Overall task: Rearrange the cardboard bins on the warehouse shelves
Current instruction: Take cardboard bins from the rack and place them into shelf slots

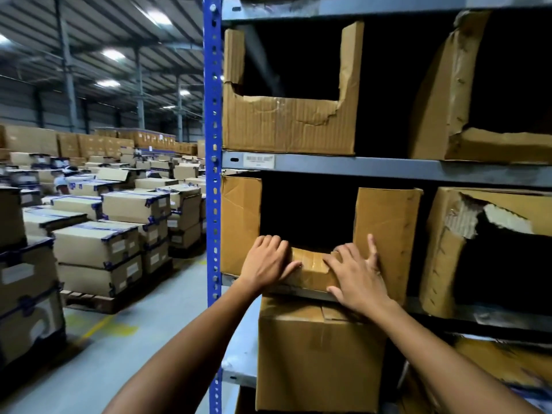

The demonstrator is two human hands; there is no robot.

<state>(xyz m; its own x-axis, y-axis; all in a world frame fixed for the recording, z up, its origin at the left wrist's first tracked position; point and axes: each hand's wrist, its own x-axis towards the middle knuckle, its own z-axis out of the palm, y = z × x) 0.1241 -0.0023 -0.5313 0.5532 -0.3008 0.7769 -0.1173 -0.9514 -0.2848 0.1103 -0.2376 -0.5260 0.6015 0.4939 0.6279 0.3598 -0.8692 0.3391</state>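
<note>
A person's left grip [265,264] curls over the front lip of a shelved cardboard bin [240,222]; the right grip [355,276] lies spread against it. Contents lost in shadow.

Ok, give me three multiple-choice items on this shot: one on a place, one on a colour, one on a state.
1. Where is the bin that the left hand and right hand touch?
A. on the floor
B. on a shelf, next to the upright
C. on a pallet

2. What colour is the upright?
A. blue
B. red
C. yellow

3. How is the bin's front?
A. taped shut
B. covered with a lid
C. cut open, dark inside

Answers: 1 B, the bin sits on the grey shelf right beside the upright; 2 A, the perforated upright is blue; 3 C, a wide dark gap shows above the low front edge that both hands are on.
</note>
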